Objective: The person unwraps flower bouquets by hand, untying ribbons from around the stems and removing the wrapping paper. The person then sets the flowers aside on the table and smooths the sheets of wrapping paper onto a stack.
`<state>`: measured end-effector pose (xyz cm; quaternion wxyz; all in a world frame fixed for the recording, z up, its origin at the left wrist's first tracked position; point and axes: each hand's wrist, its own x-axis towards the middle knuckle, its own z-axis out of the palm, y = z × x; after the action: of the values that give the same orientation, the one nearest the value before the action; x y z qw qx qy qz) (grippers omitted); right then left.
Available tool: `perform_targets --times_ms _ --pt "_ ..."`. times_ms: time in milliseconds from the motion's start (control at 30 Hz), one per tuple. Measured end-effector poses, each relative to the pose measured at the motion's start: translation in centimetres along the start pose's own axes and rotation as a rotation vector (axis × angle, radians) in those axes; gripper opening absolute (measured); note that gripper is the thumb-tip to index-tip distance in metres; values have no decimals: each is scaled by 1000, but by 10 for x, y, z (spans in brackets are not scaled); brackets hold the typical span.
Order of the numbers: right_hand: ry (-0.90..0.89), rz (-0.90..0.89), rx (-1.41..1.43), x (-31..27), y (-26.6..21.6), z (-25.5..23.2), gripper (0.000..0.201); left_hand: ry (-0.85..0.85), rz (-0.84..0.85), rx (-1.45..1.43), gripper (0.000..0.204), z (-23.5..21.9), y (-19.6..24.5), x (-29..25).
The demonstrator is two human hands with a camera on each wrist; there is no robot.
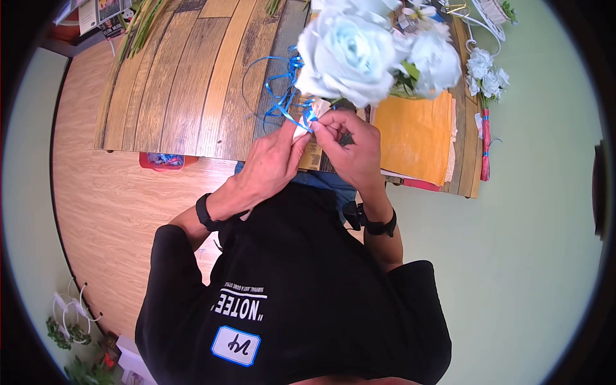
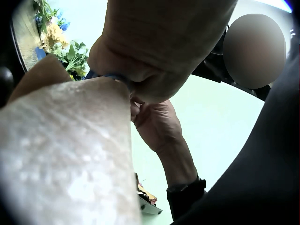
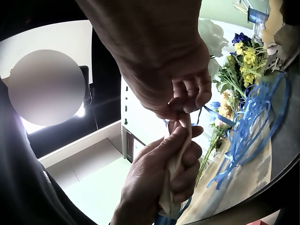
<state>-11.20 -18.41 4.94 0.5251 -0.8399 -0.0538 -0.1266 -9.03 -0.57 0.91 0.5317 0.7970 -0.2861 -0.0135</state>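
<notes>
A bouquet of pale blue-white artificial roses points away over the wooden table, its stem end wrapped in whitish paper. My left hand grips this wrapped stem, fingers curled round it as the right wrist view shows. Blue ribbon goes round the wrap near the blooms. At that spot my right hand pinches the ribbon between thumb and forefinger, its other fingers curled. Loose blue curls of ribbon trail onto the table. In the left wrist view the forearm and palm hide most of the work.
Orange paper sheets lie stacked right of the hands. Beyond them, a smaller white bouquet with a red-wrapped stem lies at the table's right edge. Green stems are at the far left. A red bin shows below the front edge.
</notes>
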Motion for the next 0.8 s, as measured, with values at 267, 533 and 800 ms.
perform_targets --times_ms 267,533,800 --pt "114 220 71 -25 -17 -1 12 66 72 367 55 -8 18 5" --pt "99 327 226 -31 -8 10 20 86 107 557 61 0 14 4" --pt "-58 -33 270 -37 -34 -7 13 162 87 569 65 9 10 5"
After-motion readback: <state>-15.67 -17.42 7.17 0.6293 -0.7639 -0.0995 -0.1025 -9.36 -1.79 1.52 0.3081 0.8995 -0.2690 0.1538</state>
